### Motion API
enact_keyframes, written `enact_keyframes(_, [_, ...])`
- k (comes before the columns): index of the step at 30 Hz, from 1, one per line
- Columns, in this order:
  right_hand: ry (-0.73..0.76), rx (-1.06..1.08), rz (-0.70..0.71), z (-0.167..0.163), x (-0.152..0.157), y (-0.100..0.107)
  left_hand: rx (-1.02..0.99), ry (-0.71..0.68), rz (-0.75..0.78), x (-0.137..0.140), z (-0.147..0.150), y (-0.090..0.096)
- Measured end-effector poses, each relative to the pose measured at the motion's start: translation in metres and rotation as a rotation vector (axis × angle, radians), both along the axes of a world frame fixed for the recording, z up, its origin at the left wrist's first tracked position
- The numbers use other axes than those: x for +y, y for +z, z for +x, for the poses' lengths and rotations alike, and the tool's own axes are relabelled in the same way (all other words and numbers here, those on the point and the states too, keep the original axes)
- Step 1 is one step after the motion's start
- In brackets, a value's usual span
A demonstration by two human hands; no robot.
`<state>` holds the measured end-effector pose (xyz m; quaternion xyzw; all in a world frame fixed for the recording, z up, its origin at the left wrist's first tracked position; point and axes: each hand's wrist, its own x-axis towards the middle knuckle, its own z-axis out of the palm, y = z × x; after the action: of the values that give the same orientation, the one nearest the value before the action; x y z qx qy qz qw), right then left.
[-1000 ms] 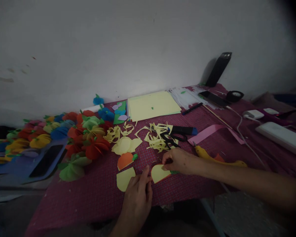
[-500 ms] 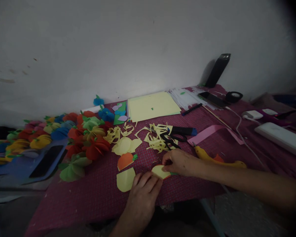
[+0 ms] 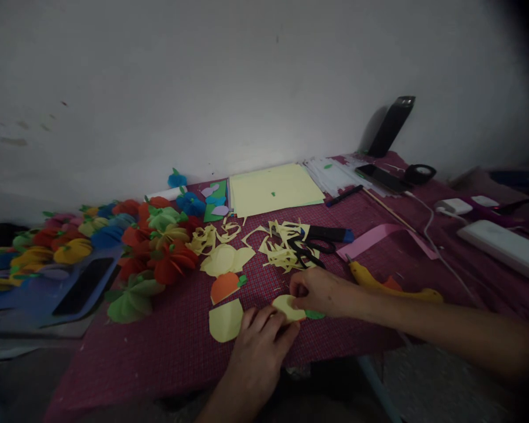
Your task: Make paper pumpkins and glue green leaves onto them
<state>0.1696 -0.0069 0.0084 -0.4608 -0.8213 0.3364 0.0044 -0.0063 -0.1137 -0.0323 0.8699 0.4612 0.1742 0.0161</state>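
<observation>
Your open left hand half covers the yellow paper; your right hand, its grip hidden, seems to pinch it.

One camera, worn on person's head, above near edge of cloth-covered table. Faces forward and down, across tabletop toward pale wall behind far edge; wall fills upper part of view. Left hand and right hand sit close to lens, far edge well beyond. Near left corner falls at view's bottom.
</observation>
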Motion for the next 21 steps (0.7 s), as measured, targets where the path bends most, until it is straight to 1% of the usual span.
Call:
enact_keyframes(5, [0.019, 0.004, 0.016, 0.0, -0.002, 0.0, -0.031, -0.001, -0.004, -0.001, 0.001, -0.001])
enact_keyframes(10, [0.024, -0.011, 0.061, 0.001, -0.004, 0.0, -0.005, -0.034, -0.027, 0.0, 0.0, -0.002])
enact_keyframes(15, [0.035, -0.04, 0.095, -0.001, -0.006, -0.002, 0.023, -0.048, -0.013, -0.001, 0.001, -0.003])
enact_keyframes(18, [0.043, -0.069, 0.128, -0.001, -0.009, 0.003, 0.036, -0.051, -0.012, -0.001, 0.0, -0.004])
enact_keyframes(21, [0.063, -0.095, 0.18, 0.003, -0.013, 0.013, 0.036, -0.057, -0.031, -0.001, -0.001, -0.004])
